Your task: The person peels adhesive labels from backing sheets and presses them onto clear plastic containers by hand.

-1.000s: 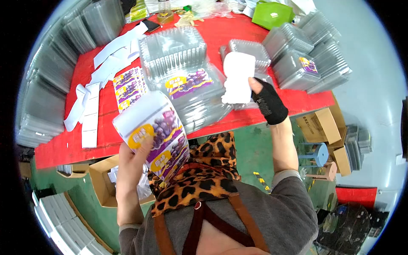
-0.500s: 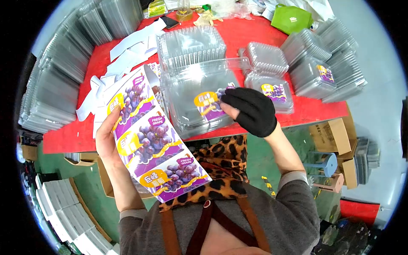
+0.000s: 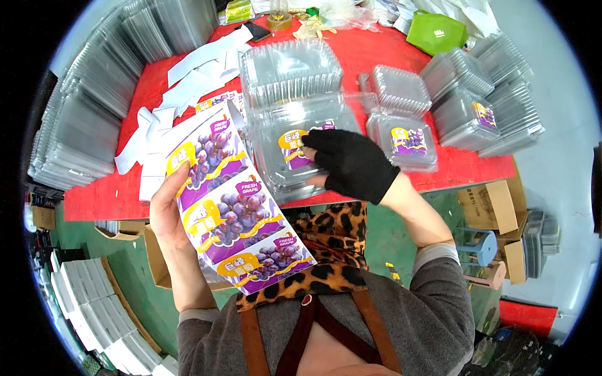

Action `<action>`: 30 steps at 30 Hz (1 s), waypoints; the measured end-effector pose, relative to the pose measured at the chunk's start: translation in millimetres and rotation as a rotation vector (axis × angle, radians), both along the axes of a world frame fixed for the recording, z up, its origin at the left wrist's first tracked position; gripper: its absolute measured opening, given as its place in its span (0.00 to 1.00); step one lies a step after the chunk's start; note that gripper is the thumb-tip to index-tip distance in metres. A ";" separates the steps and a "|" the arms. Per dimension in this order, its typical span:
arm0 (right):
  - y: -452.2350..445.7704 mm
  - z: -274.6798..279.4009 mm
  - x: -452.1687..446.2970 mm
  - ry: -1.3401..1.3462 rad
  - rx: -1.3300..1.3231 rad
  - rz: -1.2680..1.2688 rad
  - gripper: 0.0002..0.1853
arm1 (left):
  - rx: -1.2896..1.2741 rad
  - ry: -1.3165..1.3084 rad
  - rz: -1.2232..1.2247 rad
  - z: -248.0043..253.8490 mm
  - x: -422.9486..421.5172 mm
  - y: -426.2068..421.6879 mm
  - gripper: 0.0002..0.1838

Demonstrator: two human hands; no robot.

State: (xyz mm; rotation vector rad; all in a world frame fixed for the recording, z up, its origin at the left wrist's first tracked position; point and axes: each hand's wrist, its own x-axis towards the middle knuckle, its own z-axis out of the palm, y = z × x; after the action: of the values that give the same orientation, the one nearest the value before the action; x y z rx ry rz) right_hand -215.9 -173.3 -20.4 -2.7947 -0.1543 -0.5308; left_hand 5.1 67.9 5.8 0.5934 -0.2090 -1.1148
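Observation:
A strip of grape stickers (image 3: 235, 216) hangs from my left hand (image 3: 168, 210), with the thumb on its printed face. My right hand (image 3: 351, 164), in a black fingerless glove, lies spread over a grape sticker (image 3: 292, 149) on a clear plastic container (image 3: 276, 172), and covers part of it. Behind that container stands a stack of clear open containers (image 3: 291, 69). To the right is another clear container with a grape sticker (image 3: 409, 141) on it, below a smaller clear stack (image 3: 401, 88).
Tall stacks of clear containers (image 3: 81, 125) line the left side of the red table (image 3: 376, 47). White paper strips (image 3: 204, 59) lie at its left. More containers (image 3: 467, 113) and a green bag (image 3: 437, 33) are at the right. Cardboard boxes (image 3: 495, 203) and a blue stool (image 3: 480, 247) stand below.
The white piece in my right hand is gone, and that hand has moved left onto the sticker on the near container. The sticker strip has swung out to show its full face.

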 end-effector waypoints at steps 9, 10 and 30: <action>-6.3 -27.5 -39.2 -0.127 0.129 -0.619 0.20 | 0.010 0.076 -0.043 -14.6 0.2 11.7 0.25; -12.4 -32.5 -49.2 -0.165 0.129 -0.675 0.17 | 0.013 0.089 -0.043 -15.0 -2.2 12.1 0.25; -27.5 -18.8 -84.4 -0.254 0.966 -0.565 0.15 | 0.271 0.099 -0.082 -23.8 -42.9 16.7 0.24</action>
State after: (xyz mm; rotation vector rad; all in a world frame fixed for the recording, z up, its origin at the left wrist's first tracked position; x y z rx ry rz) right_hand -300.3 -200.8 -39.2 -1.7825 0.6770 -0.8066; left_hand -37.8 84.7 -18.0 0.7728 0.0041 -1.2595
